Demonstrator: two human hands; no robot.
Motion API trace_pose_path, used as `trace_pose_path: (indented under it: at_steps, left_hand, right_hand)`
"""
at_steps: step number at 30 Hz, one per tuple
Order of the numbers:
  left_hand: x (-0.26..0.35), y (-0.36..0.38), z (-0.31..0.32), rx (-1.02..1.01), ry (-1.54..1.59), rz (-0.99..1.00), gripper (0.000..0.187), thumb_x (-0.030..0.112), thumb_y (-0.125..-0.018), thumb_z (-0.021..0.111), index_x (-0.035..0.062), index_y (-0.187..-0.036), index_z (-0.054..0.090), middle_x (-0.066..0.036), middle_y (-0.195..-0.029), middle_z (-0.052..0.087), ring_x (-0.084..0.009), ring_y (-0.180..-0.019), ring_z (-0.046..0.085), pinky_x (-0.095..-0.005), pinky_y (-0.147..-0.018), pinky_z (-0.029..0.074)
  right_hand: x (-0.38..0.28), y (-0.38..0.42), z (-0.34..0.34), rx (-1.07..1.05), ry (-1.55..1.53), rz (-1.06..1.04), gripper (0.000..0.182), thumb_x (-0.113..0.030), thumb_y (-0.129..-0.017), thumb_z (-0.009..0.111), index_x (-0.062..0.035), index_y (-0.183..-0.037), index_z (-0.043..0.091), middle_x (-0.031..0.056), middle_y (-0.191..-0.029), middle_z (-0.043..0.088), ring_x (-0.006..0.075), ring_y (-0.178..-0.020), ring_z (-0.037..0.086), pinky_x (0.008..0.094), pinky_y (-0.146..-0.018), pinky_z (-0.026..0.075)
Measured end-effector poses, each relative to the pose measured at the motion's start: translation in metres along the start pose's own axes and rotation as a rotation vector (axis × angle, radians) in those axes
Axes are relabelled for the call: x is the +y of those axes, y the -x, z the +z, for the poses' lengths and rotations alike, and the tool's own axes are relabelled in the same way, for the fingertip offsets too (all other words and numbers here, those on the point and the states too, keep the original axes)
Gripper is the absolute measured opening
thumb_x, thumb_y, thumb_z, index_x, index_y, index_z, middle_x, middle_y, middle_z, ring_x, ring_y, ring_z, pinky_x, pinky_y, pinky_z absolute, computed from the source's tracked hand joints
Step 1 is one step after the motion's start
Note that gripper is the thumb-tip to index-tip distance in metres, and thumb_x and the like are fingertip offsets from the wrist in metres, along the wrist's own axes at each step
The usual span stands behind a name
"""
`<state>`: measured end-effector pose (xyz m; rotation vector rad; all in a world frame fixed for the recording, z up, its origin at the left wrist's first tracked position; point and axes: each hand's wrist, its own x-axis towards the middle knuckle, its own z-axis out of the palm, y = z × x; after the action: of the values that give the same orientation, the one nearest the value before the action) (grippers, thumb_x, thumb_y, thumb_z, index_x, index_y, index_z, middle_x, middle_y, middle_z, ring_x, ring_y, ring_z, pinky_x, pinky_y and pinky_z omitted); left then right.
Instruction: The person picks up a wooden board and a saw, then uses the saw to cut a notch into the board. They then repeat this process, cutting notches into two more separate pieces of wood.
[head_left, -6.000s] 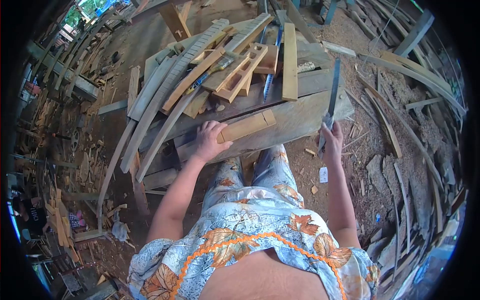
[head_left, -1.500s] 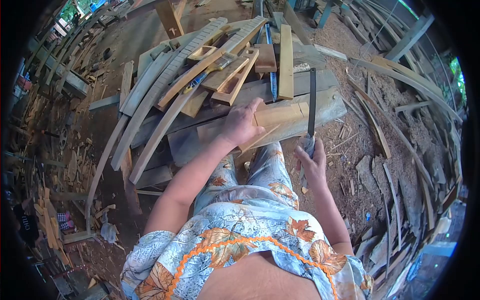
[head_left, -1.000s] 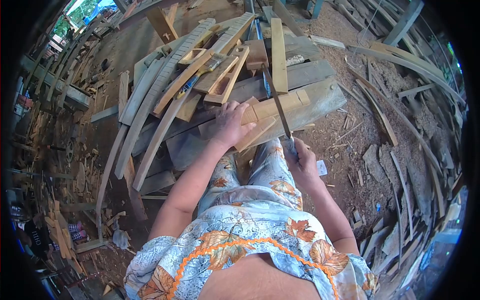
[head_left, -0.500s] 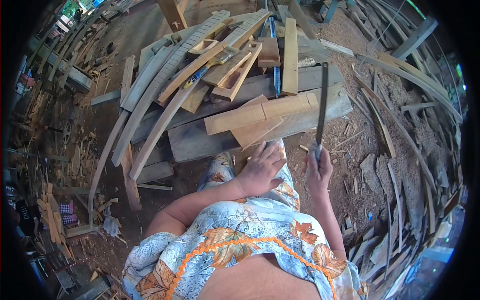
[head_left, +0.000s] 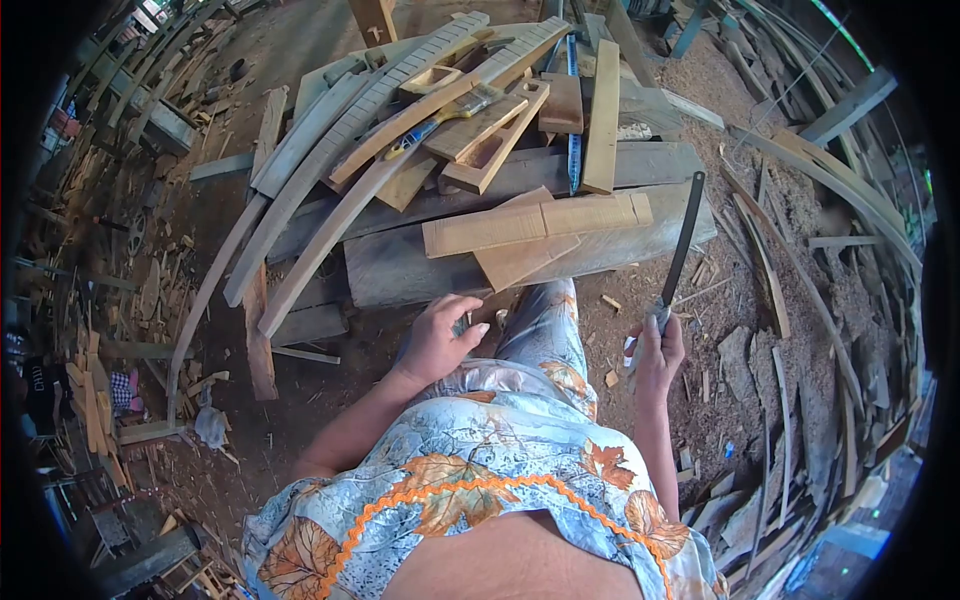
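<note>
My right hand (head_left: 657,352) is wrapped round the handle of a narrow dark blade (head_left: 686,235), which points up and away from me. My left hand (head_left: 440,338) hovers over my left knee, its fingers curled with a gap between thumb and fingertips and nothing visible in them. In front of my knees a pale wooden piece with a cut line (head_left: 590,217) rests across a flat board (head_left: 525,262). Both lie on a thick grey plank (head_left: 390,272). The blade's tip is just right of this plank.
Behind lie curved notched strips (head_left: 345,135), a brush with a blue and yellow handle (head_left: 425,130), a blue level-like strip (head_left: 573,120) and wooden blocks (head_left: 562,103). Long offcuts (head_left: 850,190) and shavings cover the ground at right. More scrap wood (head_left: 92,405) lies at left.
My left hand has lifted from my lap and moved left, its fingers curling. My right hand has moved slightly right and down with the blade, which now tilts more to the right. The view has shifted slightly.
</note>
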<state>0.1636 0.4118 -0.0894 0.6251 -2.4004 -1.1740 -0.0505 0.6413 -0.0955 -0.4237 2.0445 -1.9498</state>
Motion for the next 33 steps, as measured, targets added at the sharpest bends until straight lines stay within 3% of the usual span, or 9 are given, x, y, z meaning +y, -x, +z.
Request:
trace_pose_path:
  at_steps: [6,10,12,13,14,17,21,31,33]
  left_hand:
    - [0.010,-0.014,0.000,-0.004,-0.022,0.069,0.032,0.016,-0.078,0.069,0.0020,-0.105,0.061,-0.014,-0.100,0.062,-0.0326,-0.094,0.059,-0.0393,-0.081,0.048]
    - [0.034,-0.065,-0.001,0.074,-0.238,0.263,0.040,0.016,-0.075,0.071,0.0016,-0.110,0.059,-0.014,-0.104,0.058,-0.0332,-0.103,0.052,-0.0408,-0.091,0.042]
    - [0.038,-0.093,0.006,0.121,-0.453,0.346,0.048,0.021,-0.073,0.073,0.0016,-0.115,0.056,-0.013,-0.112,0.054,-0.0322,-0.110,0.048,-0.0421,-0.095,0.039]
    - [0.038,-0.104,0.009,0.110,-0.452,0.360,0.048,0.021,-0.073,0.073,0.0016,-0.115,0.056,-0.013,-0.112,0.054,-0.0322,-0.110,0.048,-0.0421,-0.095,0.039]
    - [0.036,-0.114,0.015,0.094,-0.488,0.331,0.053,0.022,-0.072,0.073,0.0019,-0.117,0.055,-0.013,-0.114,0.053,-0.0319,-0.112,0.047,-0.0424,-0.097,0.037]
    - [0.024,-0.132,0.029,0.050,-0.512,0.285,0.058,0.025,-0.071,0.074,0.0029,-0.120,0.053,-0.013,-0.116,0.052,-0.0316,-0.113,0.045,-0.0427,-0.098,0.036]
    - [0.010,-0.139,0.040,0.051,-0.473,0.237,0.059,0.028,-0.070,0.075,0.0040,-0.120,0.053,-0.012,-0.112,0.052,-0.0304,-0.111,0.045,-0.0464,-0.096,0.035]
    - [0.010,-0.140,0.038,0.033,-0.472,0.247,0.057,0.030,-0.071,0.074,0.0062,-0.119,0.055,-0.011,-0.110,0.052,-0.0306,-0.108,0.045,-0.0466,-0.093,0.035]
    - [0.010,-0.140,0.038,0.068,-0.505,0.280,0.056,0.027,-0.071,0.075,0.0045,-0.118,0.055,-0.011,-0.106,0.053,-0.0311,-0.104,0.047,-0.0429,-0.092,0.038]
  right_hand:
    - [-0.009,-0.001,0.011,-0.036,0.044,0.057,0.022,-0.015,-0.093,0.057,-0.0039,-0.112,0.054,-0.0010,-0.077,0.055,0.0042,-0.055,0.048,0.0199,-0.047,0.039]
    - [-0.026,0.002,0.021,-0.133,0.058,0.082,0.030,-0.011,-0.091,0.059,-0.0034,-0.119,0.054,-0.0020,-0.079,0.054,0.0045,-0.058,0.047,0.0208,-0.051,0.040]
    - [-0.027,0.000,0.029,-0.208,0.223,-0.038,0.029,-0.012,-0.092,0.058,-0.0040,-0.119,0.054,-0.0030,-0.079,0.054,0.0046,-0.060,0.047,0.0226,-0.053,0.042]
    - [-0.045,0.003,0.038,-0.228,0.288,0.013,0.026,-0.014,-0.092,0.057,-0.0049,-0.116,0.055,0.0045,-0.074,0.061,0.0151,-0.059,0.058,0.0305,-0.055,0.046]
    - [-0.043,0.002,0.042,-0.211,0.282,0.015,0.026,-0.014,-0.092,0.057,-0.0049,-0.116,0.055,0.0045,-0.074,0.061,0.0151,-0.059,0.058,0.0305,-0.055,0.046]
    - [-0.037,0.001,0.052,-0.280,0.555,-0.203,0.018,-0.018,-0.092,0.054,-0.0050,-0.104,0.054,0.0236,-0.068,0.059,0.0431,-0.069,0.061,0.0478,-0.058,0.047]
    - [-0.031,-0.003,0.065,-0.314,0.695,-0.337,0.014,-0.016,-0.090,0.053,-0.0040,-0.094,0.047,0.0217,-0.064,0.059,0.0423,-0.062,0.060,0.0514,-0.054,0.046]
    - [-0.017,-0.009,0.083,-0.397,0.790,-0.251,0.017,-0.019,-0.091,0.052,-0.0045,-0.096,0.047,0.0249,-0.064,0.058,0.0449,-0.067,0.059,0.0530,-0.058,0.045]
    - [-0.017,-0.008,0.085,-0.356,0.802,-0.294,0.013,-0.015,-0.087,0.052,-0.0043,-0.088,0.046,0.0221,-0.060,0.058,0.0427,-0.061,0.060,0.0515,-0.056,0.048]
